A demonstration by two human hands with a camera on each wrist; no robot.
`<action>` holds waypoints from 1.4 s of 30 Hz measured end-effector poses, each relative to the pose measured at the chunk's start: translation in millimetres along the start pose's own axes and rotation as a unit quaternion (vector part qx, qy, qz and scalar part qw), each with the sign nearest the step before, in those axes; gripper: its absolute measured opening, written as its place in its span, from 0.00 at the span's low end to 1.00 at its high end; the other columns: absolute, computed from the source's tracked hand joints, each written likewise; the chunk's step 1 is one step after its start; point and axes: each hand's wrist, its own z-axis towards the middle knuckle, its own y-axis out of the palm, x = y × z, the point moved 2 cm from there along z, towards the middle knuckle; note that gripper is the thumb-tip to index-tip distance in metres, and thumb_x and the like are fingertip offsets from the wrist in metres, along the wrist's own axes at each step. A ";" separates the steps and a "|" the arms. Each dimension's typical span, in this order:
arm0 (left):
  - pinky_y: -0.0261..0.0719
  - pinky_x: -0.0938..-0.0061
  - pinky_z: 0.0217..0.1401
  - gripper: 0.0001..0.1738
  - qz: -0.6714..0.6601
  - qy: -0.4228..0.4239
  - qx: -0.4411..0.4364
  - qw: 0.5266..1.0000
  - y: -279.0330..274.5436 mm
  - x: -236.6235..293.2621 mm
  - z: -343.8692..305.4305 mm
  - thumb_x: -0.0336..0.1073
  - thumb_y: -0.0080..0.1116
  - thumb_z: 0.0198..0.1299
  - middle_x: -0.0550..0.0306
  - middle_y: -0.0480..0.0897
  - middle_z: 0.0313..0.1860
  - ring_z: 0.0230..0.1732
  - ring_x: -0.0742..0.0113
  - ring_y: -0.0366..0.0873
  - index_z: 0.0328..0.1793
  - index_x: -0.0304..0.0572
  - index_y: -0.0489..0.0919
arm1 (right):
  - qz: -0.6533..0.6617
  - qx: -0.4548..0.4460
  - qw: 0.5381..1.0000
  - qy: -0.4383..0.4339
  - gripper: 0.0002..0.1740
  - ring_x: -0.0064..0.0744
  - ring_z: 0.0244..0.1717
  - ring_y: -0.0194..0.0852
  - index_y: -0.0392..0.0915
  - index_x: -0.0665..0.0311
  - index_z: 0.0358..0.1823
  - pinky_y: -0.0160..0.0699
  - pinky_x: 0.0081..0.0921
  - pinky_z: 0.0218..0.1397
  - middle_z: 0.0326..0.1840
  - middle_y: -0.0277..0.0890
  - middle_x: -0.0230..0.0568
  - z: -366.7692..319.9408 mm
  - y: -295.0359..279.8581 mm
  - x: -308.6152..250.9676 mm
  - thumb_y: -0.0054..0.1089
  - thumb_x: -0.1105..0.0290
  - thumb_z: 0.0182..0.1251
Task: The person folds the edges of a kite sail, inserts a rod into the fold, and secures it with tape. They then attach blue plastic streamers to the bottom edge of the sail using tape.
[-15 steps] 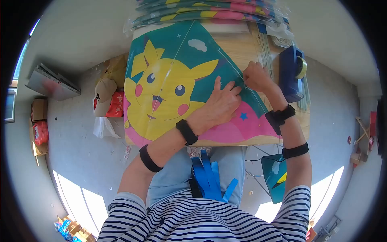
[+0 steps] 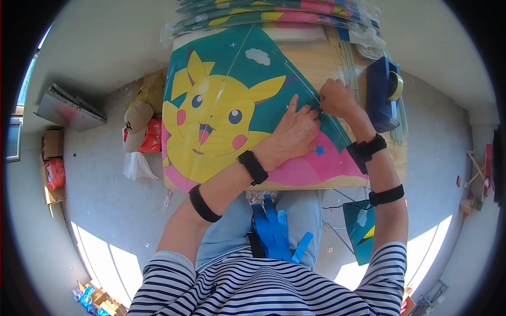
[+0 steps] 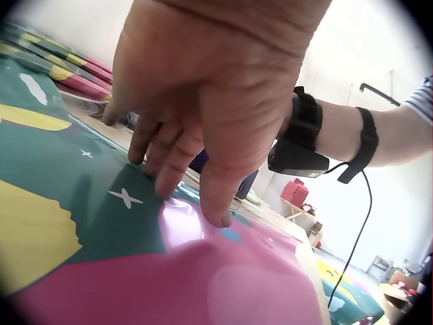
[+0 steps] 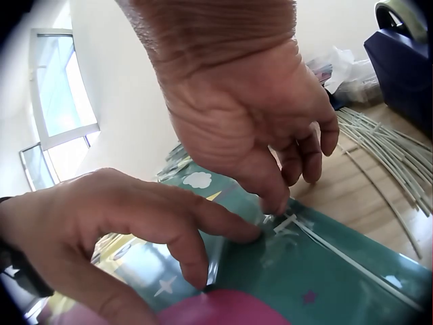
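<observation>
A kite sheet (image 2: 274, 110), printed with a yellow cartoon figure on green and pink, lies flat on the table. A thin white rod (image 4: 358, 267) runs along its slanted right edge, with shiny clear tape (image 4: 281, 247) near the rod's end. My left hand (image 2: 295, 131) rests on the sheet with fingers spread, fingertips pressing close beside that edge. At the edge itself, my right hand (image 2: 339, 100) has its fingers curled; thumb (image 4: 274, 196) and fingertips pinch the sheet's border by the tape. Its palm hides part of the grip in the head view.
A blue tape dispenser (image 2: 380, 95) stands at the table's right, beside a bundle of thin sticks (image 4: 389, 152). Bagged printed sheets (image 2: 274, 16) are stacked at the far side. Blue strips (image 2: 271, 229) lie on my lap. Another printed sheet (image 2: 358, 237) hangs below the table's right side.
My left hand has slid slightly up and to the right across the sheet, nearer the right hand. The right hand stays at the edge, almost unmoved.
</observation>
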 end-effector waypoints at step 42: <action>0.52 0.26 0.72 0.33 -0.020 -0.054 -0.027 0.998 -0.1 4.2 -5.5 0.39 0.77 0.41 0.51 0.75 0.65 0.72 0.55 0.67 0.56 0.37 0.79 | 0.190 0.254 0.941 0.117 0.05 0.53 0.39 0.80 0.83 0.61 0.32 0.78 0.46 0.43 0.38 0.79 0.47 -42.3 41.7 -14.7 0.60 0.70 0.57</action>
